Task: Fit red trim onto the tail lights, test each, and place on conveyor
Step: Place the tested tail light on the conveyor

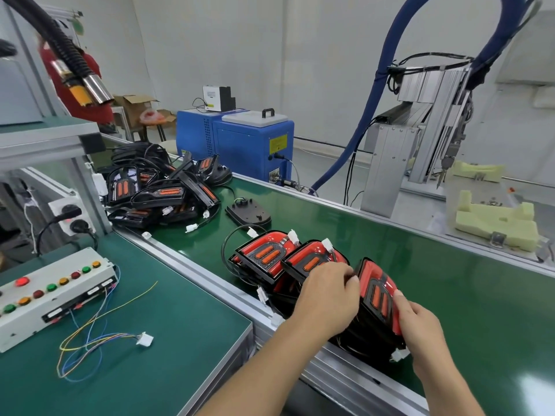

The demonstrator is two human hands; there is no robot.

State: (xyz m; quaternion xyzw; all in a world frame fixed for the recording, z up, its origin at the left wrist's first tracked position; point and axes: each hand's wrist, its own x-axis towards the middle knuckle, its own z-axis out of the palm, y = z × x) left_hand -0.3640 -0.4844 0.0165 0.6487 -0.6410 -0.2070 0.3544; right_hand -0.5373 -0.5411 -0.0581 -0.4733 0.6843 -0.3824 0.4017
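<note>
The belt (pixel 420 265) is dark green between silver rails. The three lights by its near edge wear glossy red trim (pixel 381 280) on black housings, with orange bars inside; their plugs are white. The pile (pixel 162 187) at the belt's far-left end is black with orange bars and no red. A lone black base (pixel 249 211) lies between them. On the green bench (pixel 150 340), a pale grey box (pixel 54 298) carries red, green and amber buttons, trailing yellow, blue and green wires. The cabinet (pixel 249 139) beyond is blue with a yellow label; the foam blocks (pixel 495 220) are pale yellow.

Glossy red plastic tail lights (pixel 379 298) lie on a smooth, faintly shiny green conveyor (pixel 450 265) framed in brushed metal.
</note>
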